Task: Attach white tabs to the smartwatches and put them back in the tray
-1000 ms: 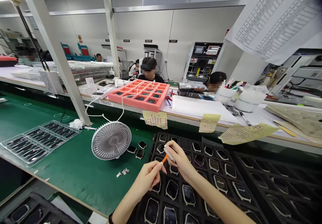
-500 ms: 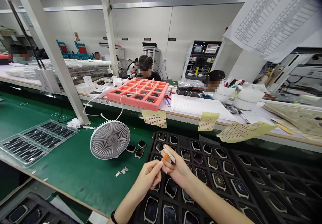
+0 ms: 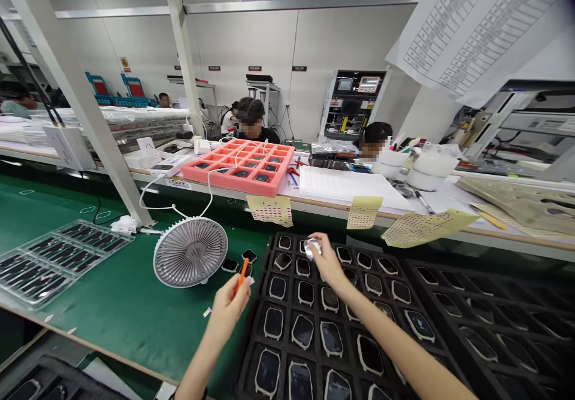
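Note:
My left hand (image 3: 229,307) is over the green bench mat and holds a thin orange stick (image 3: 242,273) upright in its fingers. My right hand (image 3: 327,262) pinches a small shiny silver-white piece (image 3: 312,248) above the far part of a black foam tray (image 3: 290,290). The hands are well apart. Rows of dark watch-like devices with pale rims lie in the tray's pockets, and my right forearm crosses over several of them. The piece's exact shape is partly hidden by my fingers.
A grey clip fan (image 3: 190,251) stands on the green mat (image 3: 135,322) with loose devices beside it. A clear tray (image 3: 58,262) lies at left, and another black tray (image 3: 485,322) lies at right. Across the bench are a pink tray (image 3: 238,167) and a seated co-worker (image 3: 250,121).
My hands have separated. The left hand moved left with the orange stick, and the right hand moved up and away with the small piece. The scene sits slightly further left in view.

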`<state>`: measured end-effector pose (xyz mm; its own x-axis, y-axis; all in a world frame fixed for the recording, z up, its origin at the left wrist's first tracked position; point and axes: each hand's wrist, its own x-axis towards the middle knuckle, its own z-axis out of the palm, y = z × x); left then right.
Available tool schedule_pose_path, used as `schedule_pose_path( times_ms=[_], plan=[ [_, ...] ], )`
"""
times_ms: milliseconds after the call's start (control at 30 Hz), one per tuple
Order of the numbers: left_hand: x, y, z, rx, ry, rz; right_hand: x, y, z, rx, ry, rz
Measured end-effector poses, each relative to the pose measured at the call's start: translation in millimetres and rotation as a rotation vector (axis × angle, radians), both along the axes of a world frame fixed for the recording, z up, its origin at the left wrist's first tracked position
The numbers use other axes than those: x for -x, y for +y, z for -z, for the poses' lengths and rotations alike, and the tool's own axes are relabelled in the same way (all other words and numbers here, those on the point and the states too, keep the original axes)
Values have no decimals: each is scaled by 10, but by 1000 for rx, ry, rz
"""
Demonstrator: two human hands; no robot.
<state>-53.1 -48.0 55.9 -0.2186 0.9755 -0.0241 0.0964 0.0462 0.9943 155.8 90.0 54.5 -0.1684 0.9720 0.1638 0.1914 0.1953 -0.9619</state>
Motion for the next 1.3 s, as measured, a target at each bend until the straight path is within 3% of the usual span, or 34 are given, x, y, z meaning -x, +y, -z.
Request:
schedule_pose_path(
  times_ms=[100, 233, 467, 633, 800, 1067, 1167, 1300],
  plan=[
    [290, -56, 208, 13, 273, -76, -277, 388, 113, -60, -217, 127],
    [475, -105, 444, 84, 462, -125, -396, 557, 280, -93, -490, 145],
    [554, -162, 476, 175, 648, -139, -696, 606, 278, -152, -844, 259],
    [631, -180, 535, 254, 802, -149, -883, 653, 291, -96, -924, 289],
    [621, -180, 498, 266, 731, -192, -903, 686, 329, -68, -803, 254],
    [289, -127, 187, 104, 607, -65, -968, 696, 242, 35, -395, 188],
    [154, -100, 112, 33, 483, 4, -863, 571, 120, 58, -159, 114],
    [-137, -27, -24, -41, 236, 180, -490, 171, -38, 129, 165, -81]
  ],
)
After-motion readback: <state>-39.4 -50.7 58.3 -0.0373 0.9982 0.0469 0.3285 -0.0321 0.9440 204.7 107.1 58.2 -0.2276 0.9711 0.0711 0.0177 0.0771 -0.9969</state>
